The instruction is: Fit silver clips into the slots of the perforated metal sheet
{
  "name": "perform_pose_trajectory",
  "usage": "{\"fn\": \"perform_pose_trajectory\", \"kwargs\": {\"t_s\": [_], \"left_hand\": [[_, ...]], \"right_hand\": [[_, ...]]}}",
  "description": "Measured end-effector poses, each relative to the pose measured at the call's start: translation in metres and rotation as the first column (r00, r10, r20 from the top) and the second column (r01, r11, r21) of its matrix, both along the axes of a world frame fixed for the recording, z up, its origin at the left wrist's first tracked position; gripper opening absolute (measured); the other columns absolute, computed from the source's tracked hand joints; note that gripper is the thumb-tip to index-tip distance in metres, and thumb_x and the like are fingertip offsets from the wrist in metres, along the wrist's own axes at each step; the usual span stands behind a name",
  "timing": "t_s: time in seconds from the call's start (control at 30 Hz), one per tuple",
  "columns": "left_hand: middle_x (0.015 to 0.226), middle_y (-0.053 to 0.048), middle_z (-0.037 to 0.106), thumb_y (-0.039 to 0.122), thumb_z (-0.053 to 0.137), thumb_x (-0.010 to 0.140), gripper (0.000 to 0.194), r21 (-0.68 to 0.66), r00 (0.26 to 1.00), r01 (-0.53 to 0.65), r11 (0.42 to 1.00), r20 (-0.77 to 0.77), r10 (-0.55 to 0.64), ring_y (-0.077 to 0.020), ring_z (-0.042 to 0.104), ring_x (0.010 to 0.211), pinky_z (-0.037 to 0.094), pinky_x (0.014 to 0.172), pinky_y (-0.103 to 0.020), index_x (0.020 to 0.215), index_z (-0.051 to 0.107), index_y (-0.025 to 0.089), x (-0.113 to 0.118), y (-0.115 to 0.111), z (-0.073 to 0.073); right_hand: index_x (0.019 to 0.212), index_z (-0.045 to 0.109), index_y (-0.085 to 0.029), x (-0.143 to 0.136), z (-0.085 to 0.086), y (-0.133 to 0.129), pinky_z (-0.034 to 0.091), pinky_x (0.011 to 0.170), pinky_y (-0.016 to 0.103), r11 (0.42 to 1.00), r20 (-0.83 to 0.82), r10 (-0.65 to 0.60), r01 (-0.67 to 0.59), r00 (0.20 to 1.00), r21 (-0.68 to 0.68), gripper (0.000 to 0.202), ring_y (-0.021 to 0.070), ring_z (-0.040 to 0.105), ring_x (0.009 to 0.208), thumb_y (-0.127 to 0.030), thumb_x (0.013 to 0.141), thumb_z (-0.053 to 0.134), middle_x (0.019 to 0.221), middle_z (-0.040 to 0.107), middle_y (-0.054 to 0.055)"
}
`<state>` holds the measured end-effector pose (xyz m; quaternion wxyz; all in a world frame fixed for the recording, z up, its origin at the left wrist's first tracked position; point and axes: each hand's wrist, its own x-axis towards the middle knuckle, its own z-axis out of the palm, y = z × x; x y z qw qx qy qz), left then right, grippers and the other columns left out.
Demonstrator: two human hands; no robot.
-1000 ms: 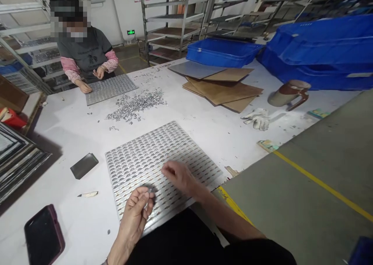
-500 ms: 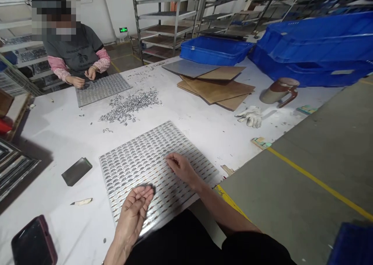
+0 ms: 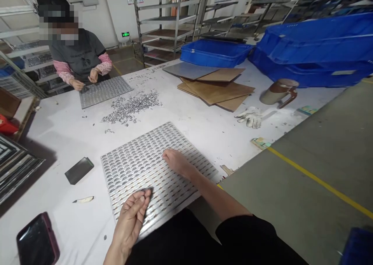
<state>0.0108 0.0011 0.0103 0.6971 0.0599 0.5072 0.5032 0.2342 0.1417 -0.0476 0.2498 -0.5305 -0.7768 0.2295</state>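
A metal plate [image 3: 140,156] covered in rows of leaf-shaped slots lies flat on the table before me. Its far rows look filled with small grey pieces, while the near rows show a different, brownish pattern. Over the near left part of the plate is my left hand [image 3: 131,214], palm up, fingers curled and thumb pressed to them; what they hold is too small to make out. Closed in a pinch, my right hand [image 3: 177,162] rests at the plate's middle, its fingertips hiding whatever is between them. A heap of small grey metal pieces [image 3: 132,107] lies beyond the plate.
Left of the plate are a dark rectangular block [image 3: 79,171], a small pointed tool [image 3: 84,199] and a phone [image 3: 37,239]. Brown boards [image 3: 217,90], a mug [image 3: 278,92], a glove [image 3: 250,117] and blue crates [image 3: 215,52] stand further right. A co-worker [image 3: 80,57] works at another plate [image 3: 106,92].
My right hand has shifted slightly left and its fingers have closed further. My left thumb has moved up toward the fingertips. The whole view has tilted a little.
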Motion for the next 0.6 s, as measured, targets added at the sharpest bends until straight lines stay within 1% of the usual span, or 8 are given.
{"fn": "perform_pose_trajectory", "kwargs": {"t_s": [0.07, 0.2, 0.23, 0.3, 0.37, 0.4, 0.5, 0.6], "left_hand": [[0.095, -0.016, 0.076, -0.008, 0.067, 0.077, 0.016, -0.001, 1.0, 0.008, 1.0, 0.021, -0.008, -0.021, 0.072, 0.099, 0.057, 0.086, -0.021, 0.079, 0.073, 0.007, 0.003, -0.001, 0.003], [0.096, -0.014, 0.076, -0.001, 0.076, 0.072, 0.011, -0.007, 0.999, 0.046, 0.999, 0.025, -0.046, -0.0204, 0.072, 0.096, 0.059, 0.073, -0.02, 0.076, 0.072, 0.008, 0.009, -0.003, 0.002], [0.093, -0.012, 0.075, 0.002, 0.08, 0.07, 0.013, -0.004, 0.998, 0.058, 0.998, 0.013, -0.058, -0.0191, 0.072, 0.09, 0.059, 0.068, -0.019, 0.077, 0.072, 0.009, 0.01, -0.003, 0.001], [0.08, -0.005, 0.073, 0.007, 0.086, 0.064, 0.02, 0.014, 0.997, 0.071, 0.997, -0.013, -0.07, -0.0137, 0.07, 0.073, 0.055, 0.058, -0.017, 0.079, 0.073, 0.011, 0.011, -0.004, -0.003], [0.067, 0.001, 0.066, 0.013, 0.089, 0.061, 0.025, 0.045, 0.997, 0.07, 0.997, -0.032, -0.068, -0.0082, 0.062, 0.059, 0.05, 0.051, -0.015, 0.08, 0.073, 0.012, 0.01, -0.004, -0.006], [0.064, 0.002, 0.063, 0.015, 0.09, 0.061, 0.026, 0.059, 0.997, 0.069, 0.996, -0.039, -0.067, -0.0069, 0.059, 0.056, 0.049, 0.05, -0.014, 0.08, 0.073, 0.012, 0.01, -0.003, -0.007], [0.067, 0.0, 0.066, 0.018, 0.091, 0.059, 0.027, 0.075, 0.996, 0.068, 0.995, -0.061, -0.064, -0.0088, 0.062, 0.062, 0.051, 0.054, -0.015, 0.079, 0.073, 0.012, 0.01, 0.0, -0.008], [0.071, -0.004, 0.07, 0.02, 0.091, 0.06, 0.027, 0.09, 0.991, 0.087, 0.992, -0.105, -0.077, -0.0125, 0.066, 0.068, 0.054, 0.062, -0.019, 0.079, 0.073, 0.013, 0.014, 0.002, -0.004]], "right_hand": [[0.077, 0.051, -0.02, 0.0, -0.003, 0.002, 0.037, 0.068, 0.025, 1.0, 0.014, -0.02, 0.02, 1.0, 0.003, 0.018, 0.0159, 0.049, 0.074, -0.011, 0.092, 0.047, 0.078, 0.057, 0.002], [0.077, 0.053, -0.02, 0.0, -0.006, 0.004, 0.037, 0.07, 0.025, 0.999, 0.034, -0.045, 0.045, 0.998, -0.003, 0.016, 0.0168, 0.051, 0.078, -0.012, 0.091, 0.049, 0.08, 0.058, 0.003], [0.077, 0.053, -0.02, 0.0, -0.006, 0.004, 0.037, 0.071, 0.025, 0.999, 0.035, -0.046, 0.046, 0.998, -0.004, 0.016, 0.0168, 0.051, 0.079, -0.012, 0.091, 0.05, 0.08, 0.059, 0.003], [0.077, 0.054, -0.02, 0.0, -0.006, 0.004, 0.038, 0.072, 0.025, 0.999, 0.031, -0.042, 0.042, 0.999, -0.009, 0.016, 0.0166, 0.052, 0.079, -0.013, 0.091, 0.05, 0.08, 0.059, 0.003], [0.076, 0.054, -0.02, 0.0, -0.004, 0.006, 0.039, 0.073, 0.025, 0.999, 0.022, -0.038, 0.038, 0.999, -0.012, 0.017, 0.0165, 0.053, 0.078, -0.013, 0.091, 0.051, 0.079, 0.06, 0.002], [0.075, 0.054, -0.02, 0.001, -0.003, 0.007, 0.039, 0.073, 0.025, 0.999, 0.014, -0.037, 0.037, 0.999, -0.013, 0.017, 0.0166, 0.054, 0.079, -0.013, 0.09, 0.052, 0.078, 0.06, 0.002], [0.075, 0.055, -0.02, 0.002, 0.004, 0.003, 0.041, 0.077, 0.026, 0.999, -0.023, -0.053, 0.053, 0.998, -0.011, 0.015, 0.0174, 0.056, 0.081, -0.014, 0.088, 0.055, 0.078, 0.061, 0.002], [0.085, 0.059, -0.02, 0.001, 0.018, -0.019, 0.044, 0.075, 0.027, 0.995, -0.073, -0.097, 0.097, 0.993, -0.002, 0.009, 0.0172, 0.058, 0.079, -0.017, 0.091, 0.053, 0.08, 0.064, 0.003]]}}
